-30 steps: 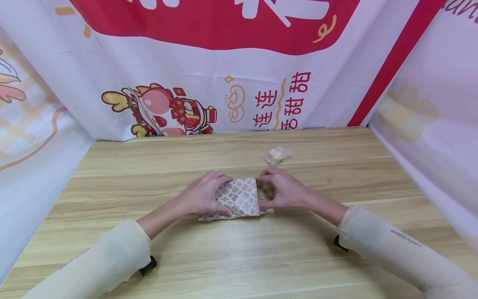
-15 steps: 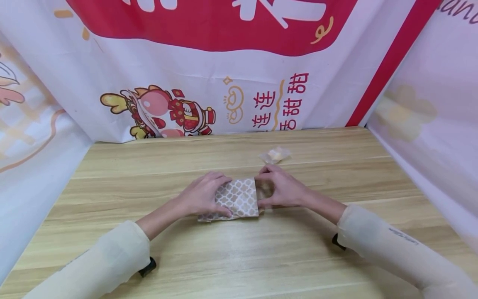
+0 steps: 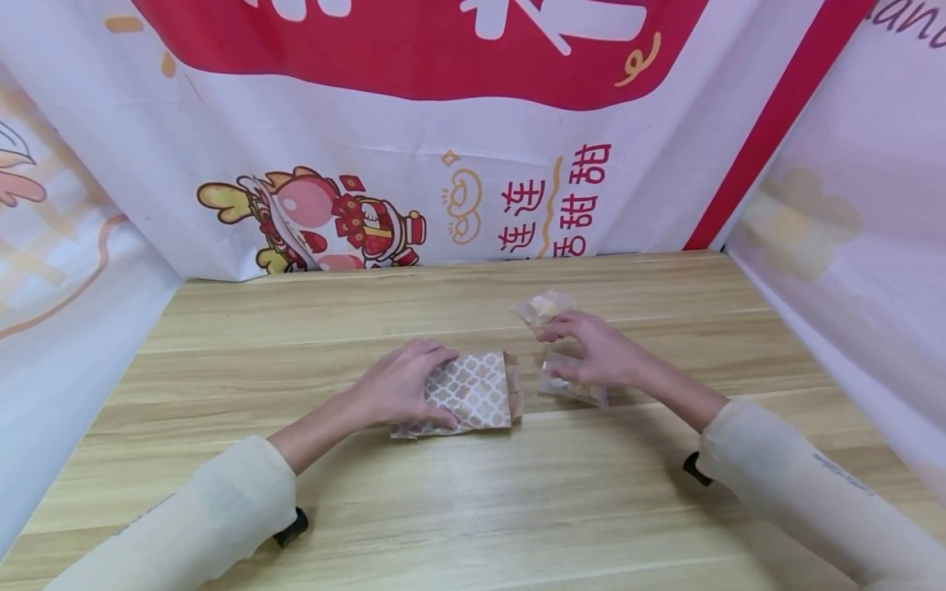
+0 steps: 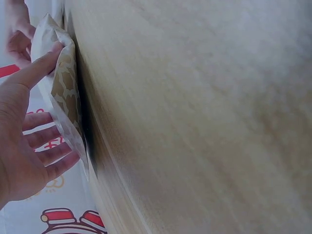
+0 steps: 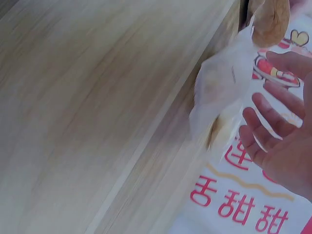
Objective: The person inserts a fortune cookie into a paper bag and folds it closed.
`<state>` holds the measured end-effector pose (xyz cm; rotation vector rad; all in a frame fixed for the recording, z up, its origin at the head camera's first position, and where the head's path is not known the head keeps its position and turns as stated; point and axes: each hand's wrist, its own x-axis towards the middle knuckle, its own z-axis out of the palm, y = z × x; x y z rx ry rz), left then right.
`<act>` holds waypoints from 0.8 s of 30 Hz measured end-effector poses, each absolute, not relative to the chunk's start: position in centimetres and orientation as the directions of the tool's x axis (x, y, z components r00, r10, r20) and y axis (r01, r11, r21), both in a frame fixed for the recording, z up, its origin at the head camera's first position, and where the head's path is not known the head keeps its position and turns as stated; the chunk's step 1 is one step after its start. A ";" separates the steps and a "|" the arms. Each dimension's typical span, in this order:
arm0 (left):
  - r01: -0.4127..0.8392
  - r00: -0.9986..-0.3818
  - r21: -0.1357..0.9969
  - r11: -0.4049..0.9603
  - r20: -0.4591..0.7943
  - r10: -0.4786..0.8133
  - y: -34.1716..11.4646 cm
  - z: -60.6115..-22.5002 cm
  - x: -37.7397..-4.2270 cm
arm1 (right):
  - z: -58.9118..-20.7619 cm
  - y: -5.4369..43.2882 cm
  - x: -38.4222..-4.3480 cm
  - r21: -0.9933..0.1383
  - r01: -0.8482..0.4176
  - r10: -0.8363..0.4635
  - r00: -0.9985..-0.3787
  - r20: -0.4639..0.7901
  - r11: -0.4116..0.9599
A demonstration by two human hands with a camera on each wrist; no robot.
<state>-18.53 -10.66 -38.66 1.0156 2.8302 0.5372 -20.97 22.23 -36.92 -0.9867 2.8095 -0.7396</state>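
Note:
A flat brown paper bag (image 3: 476,390) with a white lattice print lies on the wooden table, its mouth facing right. My left hand (image 3: 402,382) holds it across the left part, thumb at the near edge and fingers at the far edge. The thumb also lies on the bag (image 4: 66,87) in the left wrist view. To the right, a small translucent packet (image 3: 584,392) rests on the table, partly under my right hand (image 3: 602,349). That hand hovers with spread fingers, holding nothing; the right wrist view shows the packet (image 5: 219,87) apart from its fingers.
A second translucent packet (image 3: 545,306) with something pale yellow inside lies farther back, just beyond the right fingertips. Printed white cloth (image 3: 414,139) hangs behind the wooden table (image 3: 443,509), with more cloth at both sides.
My right hand has come out of the bag's mouth and moved right, leaving a translucent packet on the table and letting go of it. The left hand keeps its hold on the bag.

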 end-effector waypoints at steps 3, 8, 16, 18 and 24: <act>0.603 -0.774 0.350 0.717 0.039 0.633 -10.7 -38.7 -18.5 | -37.1 23.1 -21.1 -0.440 -0.628 -0.661 -0.744 0.100 0.641; 0.605 -0.772 0.349 0.715 0.037 0.635 -10.7 -38.8 -18.6 | -37.2 24.2 -21.1 -0.418 -0.678 -0.728 -0.683 0.054 0.605; 0.607 -0.770 0.348 0.715 0.035 0.637 -10.7 -38.7 -18.5 | -37.3 25.1 -21.1 -0.432 -0.661 -0.744 -0.667 -0.034 0.613; 0.607 -0.771 0.346 0.716 0.035 0.636 -10.7 -38.7 -18.6 | -37.3 25.2 -21.1 -0.446 -0.643 -0.735 -0.676 -0.052 0.623; 0.604 -0.772 0.345 0.719 0.032 0.634 -10.7 -38.7 -18.6 | -37.1 25.7 -21.1 -0.427 -0.612 -0.700 -0.710 -0.074 0.666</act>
